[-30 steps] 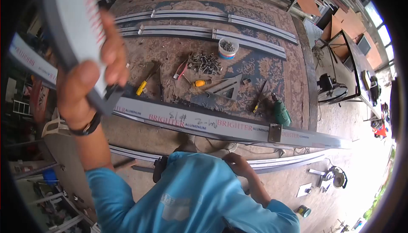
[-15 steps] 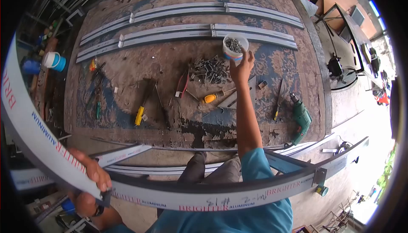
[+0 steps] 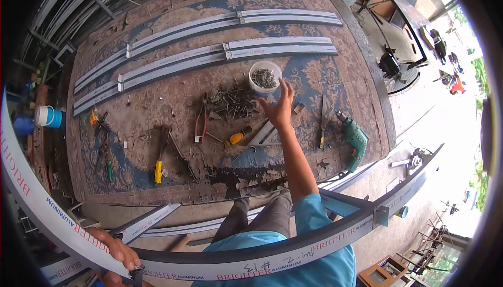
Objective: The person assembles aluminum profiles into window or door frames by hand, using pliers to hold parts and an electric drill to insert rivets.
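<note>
Fingers parted and curved, the right hand [image 3: 280,110] reaches over the tabletop [image 3: 348,96] with nothing visible in its grip, while the left hand [image 3: 116,251], low beyond the near-left corner, is closed around an aluminium frame [image 3: 251,269]. In the head view, a white tub [image 3: 257,89] of metal fasteners stands just past the right fingertips, toward the far edge; whether they touch it cannot be told. That hand is much the nearer one. The frame's front length runs crosswise outside the near edge, rising rightward; another length climbs at the left. Left of the tub lies a loose heap of fasteners [image 3: 232,102]; a green drill [image 3: 356,141] lies by the near-right corner. The frame repeats "BRIGHTER" in red and "ALUMINUM" in dark letters, plus upside-down handwriting, perhaps "#13" and "M-2". Print on the tub is illegible.
</note>
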The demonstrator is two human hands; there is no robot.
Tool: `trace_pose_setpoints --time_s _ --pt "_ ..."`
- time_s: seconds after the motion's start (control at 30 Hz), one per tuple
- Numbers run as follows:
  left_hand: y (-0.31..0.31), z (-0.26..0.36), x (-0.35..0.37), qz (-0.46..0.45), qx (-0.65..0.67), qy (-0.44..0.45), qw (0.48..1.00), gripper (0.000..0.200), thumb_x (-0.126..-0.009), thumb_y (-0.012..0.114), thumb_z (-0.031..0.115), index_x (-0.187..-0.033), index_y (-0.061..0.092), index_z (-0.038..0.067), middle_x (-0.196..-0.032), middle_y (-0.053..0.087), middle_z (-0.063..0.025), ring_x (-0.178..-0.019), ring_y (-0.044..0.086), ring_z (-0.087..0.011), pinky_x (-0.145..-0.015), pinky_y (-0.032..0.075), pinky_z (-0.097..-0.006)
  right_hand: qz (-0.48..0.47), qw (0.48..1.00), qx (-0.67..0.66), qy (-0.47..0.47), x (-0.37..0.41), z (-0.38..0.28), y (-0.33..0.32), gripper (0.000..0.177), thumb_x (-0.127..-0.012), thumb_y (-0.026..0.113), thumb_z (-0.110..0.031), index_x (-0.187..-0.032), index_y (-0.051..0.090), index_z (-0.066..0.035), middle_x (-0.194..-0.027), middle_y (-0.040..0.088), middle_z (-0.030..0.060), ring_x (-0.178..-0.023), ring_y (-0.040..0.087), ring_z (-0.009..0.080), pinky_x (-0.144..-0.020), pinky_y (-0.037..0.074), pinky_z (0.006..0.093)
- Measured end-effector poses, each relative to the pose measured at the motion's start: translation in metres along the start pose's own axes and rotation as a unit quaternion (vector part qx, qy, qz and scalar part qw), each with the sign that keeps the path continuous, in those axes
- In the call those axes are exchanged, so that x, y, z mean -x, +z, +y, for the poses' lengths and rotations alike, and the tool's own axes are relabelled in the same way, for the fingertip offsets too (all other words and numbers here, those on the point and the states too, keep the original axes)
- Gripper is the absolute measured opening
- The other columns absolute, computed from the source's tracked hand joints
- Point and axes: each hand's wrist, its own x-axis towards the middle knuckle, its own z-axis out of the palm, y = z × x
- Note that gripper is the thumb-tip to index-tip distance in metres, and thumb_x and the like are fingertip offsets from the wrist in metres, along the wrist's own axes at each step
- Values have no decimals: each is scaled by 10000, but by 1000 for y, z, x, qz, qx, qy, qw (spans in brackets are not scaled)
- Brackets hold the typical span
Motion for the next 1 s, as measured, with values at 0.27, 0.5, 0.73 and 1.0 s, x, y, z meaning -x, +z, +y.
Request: trace_pose_setpoints --time_s 0.27,0.5,0.73,1.0 --pt "-2 1 7 33 9 10 999 751 -834 796 80 -1415 331 -23 -971 561 -138 -680 619 -232 -606 587 -377 -203 973 107 5 -73 8 45 313 -837 721 -152 -1146 722 -103 -1083 708 200 -976 702 390 -849 569 484" --pt "11 3 2 21 -2 9 1000 727 -857 762 81 -1403 294 -28 -957 519 -121 -670 592 -221 -600 570 -360 -326 923 204 -31 -92 50 85 193 -776 765 -217 -949 808 -141 -924 750 182 -893 725 382 -795 587 478" --pt "6 -1 3 1 -20 17 1000 707 -883 736 113 -1399 276 -32 -961 502 -117 -672 587 -201 -599 570 -338 -176 984 9 0 -93 55 57 186 -766 755 -133 -935 815 -84 -874 756 173 -823 747 343 -775 596 427" --pt "13 -2 -2 -14 -4 13 1000 706 -886 726 119 -1412 281 -38 -971 493 -110 -687 586 -179 -611 565 -327 -238 906 -237 258 -107 35 14 174 -855 749 -65 -1004 789 16 -868 783 142 -793 765 190 -757 622 313"
